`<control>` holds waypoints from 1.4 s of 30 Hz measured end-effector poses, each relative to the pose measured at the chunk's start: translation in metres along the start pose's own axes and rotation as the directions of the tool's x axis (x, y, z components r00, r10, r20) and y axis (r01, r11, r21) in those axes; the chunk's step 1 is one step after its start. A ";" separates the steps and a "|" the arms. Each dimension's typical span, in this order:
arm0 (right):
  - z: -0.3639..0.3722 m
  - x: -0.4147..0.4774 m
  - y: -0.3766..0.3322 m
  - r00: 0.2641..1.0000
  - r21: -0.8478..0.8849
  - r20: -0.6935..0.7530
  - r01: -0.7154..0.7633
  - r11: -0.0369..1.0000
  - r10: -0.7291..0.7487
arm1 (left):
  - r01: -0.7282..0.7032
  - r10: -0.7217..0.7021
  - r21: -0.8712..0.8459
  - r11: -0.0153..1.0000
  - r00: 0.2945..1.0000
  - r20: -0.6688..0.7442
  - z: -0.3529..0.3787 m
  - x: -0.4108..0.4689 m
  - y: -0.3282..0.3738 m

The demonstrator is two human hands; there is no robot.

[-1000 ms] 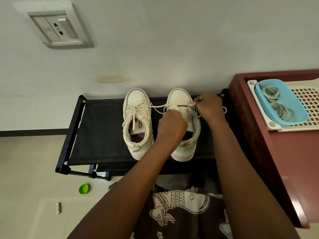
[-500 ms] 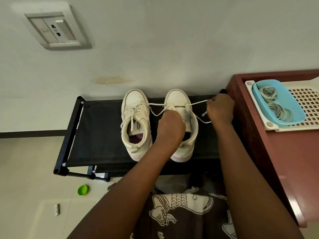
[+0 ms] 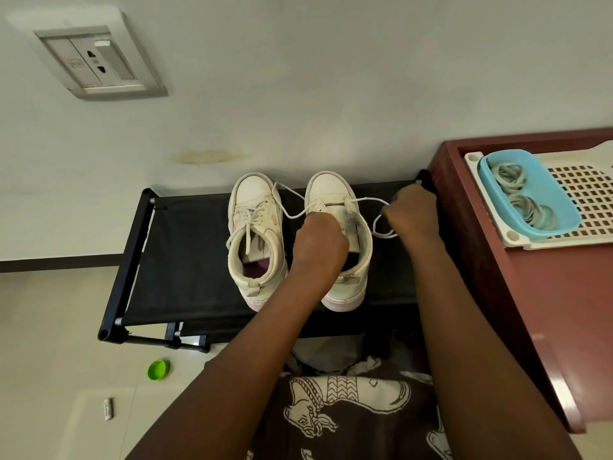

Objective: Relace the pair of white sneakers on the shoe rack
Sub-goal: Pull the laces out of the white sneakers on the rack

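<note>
1. Shoe rack (image 3: pixel 185 260): a black fabric shelf against the wall. It carries both white sneakers side by side, toes to the wall and heels toward the person.
2. Left sneaker (image 3: pixel 255 224): already laced up the throat, with neither hand on it.
3. Right sneaker (image 3: pixel 330 190): the lace passes only through the eyelets nearest the toe, and the open tongue shows behind them. Its long axis runs straight away from the person.
4. Left hand (image 3: pixel 320 242): fingers curled down over the throat of the right sneaker and gripping it there. The fingertips are hidden, so whether they also pinch the lace cannot be told.
5. Right hand (image 3: pixel 413 214): closed around the lace (image 3: pixel 368 199), just right of the right sneaker and near the rack's right end.
6. Lace path: one run is drawn sideways from the front eyelet to the right hand, at right angles to the sneaker's long axis, with a slack loop hanging below the hand. The other run trails left to the left sneaker's toe.
7. Governing relation (judgement): the next empty eyelets lie heelward of the threaded row, beneath the left hand. The right hand holds the working run and must bring it back leftward and toward the person.
8. Brown cabinet (image 3: pixel 530 310): stands immediately right of the rack and bears a blue basket (image 3: pixel 560 207) of rubber bands.
</note>
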State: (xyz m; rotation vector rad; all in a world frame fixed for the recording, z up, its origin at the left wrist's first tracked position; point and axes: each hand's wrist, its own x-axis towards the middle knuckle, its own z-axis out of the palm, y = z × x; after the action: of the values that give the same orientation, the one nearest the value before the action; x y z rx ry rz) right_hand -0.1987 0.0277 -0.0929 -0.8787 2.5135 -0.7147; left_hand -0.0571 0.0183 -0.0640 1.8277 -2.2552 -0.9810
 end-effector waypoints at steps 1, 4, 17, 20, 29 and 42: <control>0.006 0.003 -0.002 0.995 -0.039 -0.050 0.079 0.996 -0.081 | 0.002 -0.002 0.003 1.000 1.000 0.003 0.000 0.000 0.000; 0.016 0.001 -0.013 0.949 -0.058 -0.022 0.312 0.948 -0.313 | -0.014 0.014 0.023 1.000 1.000 0.003 0.000 0.000 0.000; 0.013 -0.007 -0.013 0.949 0.087 0.069 0.302 0.949 -0.308 | -0.039 0.040 0.065 0.997 0.999 -0.012 0.001 -0.001 0.001; 0.012 -0.009 -0.015 0.930 0.114 0.121 0.333 0.936 -0.346 | -0.036 0.037 0.069 0.997 0.999 -0.013 0.000 -0.001 0.001; 0.002 -0.006 -0.009 0.960 0.095 -0.261 0.128 0.987 -0.099 | -0.015 0.015 0.039 0.999 1.000 -0.018 -0.001 -0.003 0.002; 0.001 -0.003 -0.005 0.985 -0.055 -0.047 0.163 0.985 -0.166 | -0.061 0.061 0.048 0.997 0.998 0.005 -0.002 -0.004 0.001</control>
State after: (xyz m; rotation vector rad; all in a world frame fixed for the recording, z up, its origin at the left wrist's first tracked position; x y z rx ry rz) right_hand -0.1939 0.0255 -0.0904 -1.1097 2.5359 -0.7360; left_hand -0.0560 0.0207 -0.0603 1.7652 -2.3413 -0.9300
